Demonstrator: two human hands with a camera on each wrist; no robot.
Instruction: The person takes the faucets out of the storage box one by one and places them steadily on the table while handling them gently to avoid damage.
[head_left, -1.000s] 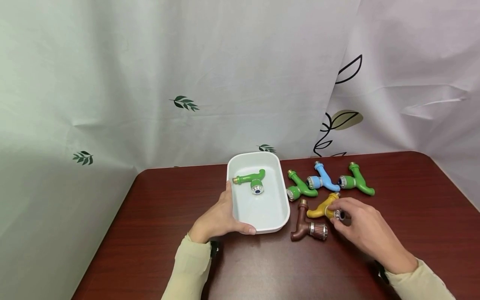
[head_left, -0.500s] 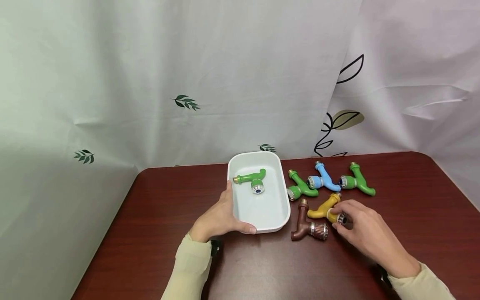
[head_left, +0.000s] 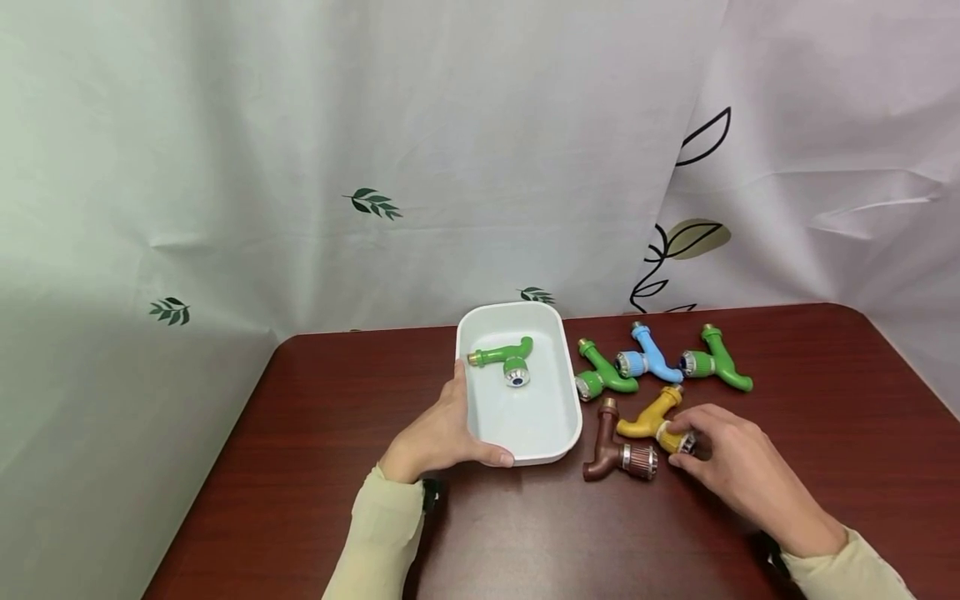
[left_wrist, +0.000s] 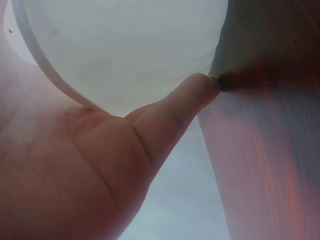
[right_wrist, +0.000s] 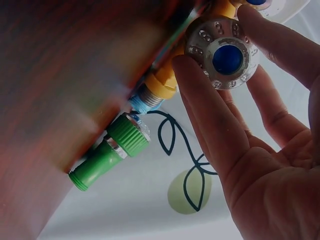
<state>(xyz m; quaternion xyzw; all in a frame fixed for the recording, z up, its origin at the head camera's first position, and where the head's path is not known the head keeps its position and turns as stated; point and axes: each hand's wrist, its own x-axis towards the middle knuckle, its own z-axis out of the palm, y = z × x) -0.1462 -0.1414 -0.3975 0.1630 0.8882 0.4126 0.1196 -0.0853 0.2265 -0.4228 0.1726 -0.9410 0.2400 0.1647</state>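
In the head view my left hand point(head_left: 438, 429) spans the near left corner of a white tray point(head_left: 570, 442). Its fingers lie along the side wall and its thumb is straight across the front wall; the left wrist view shows the thumb point(left_wrist: 175, 105) against the outside of the tray. A green tap point(head_left: 495, 356) lies inside the tray. My right hand point(head_left: 738, 462) pinches the knob of a yellow tap point(head_left: 651, 419), whose silver end cap point(right_wrist: 205, 37) with a blue centre faces the right wrist camera between thumb and fingers.
A brown tap point(head_left: 605, 446) lies just left of the yellow one. Behind them are a green tap point(head_left: 606, 375), a blue tap point(head_left: 651, 354) and another green tap point(head_left: 718, 358). All lie on the dark red table point(head_left: 337, 400), with a pale curtain point(head_left: 465, 167) behind it.
The yellow tap has turned slightly, its knob shifting a little toward the front right with my right hand. My left hand keeps its place on the tray.
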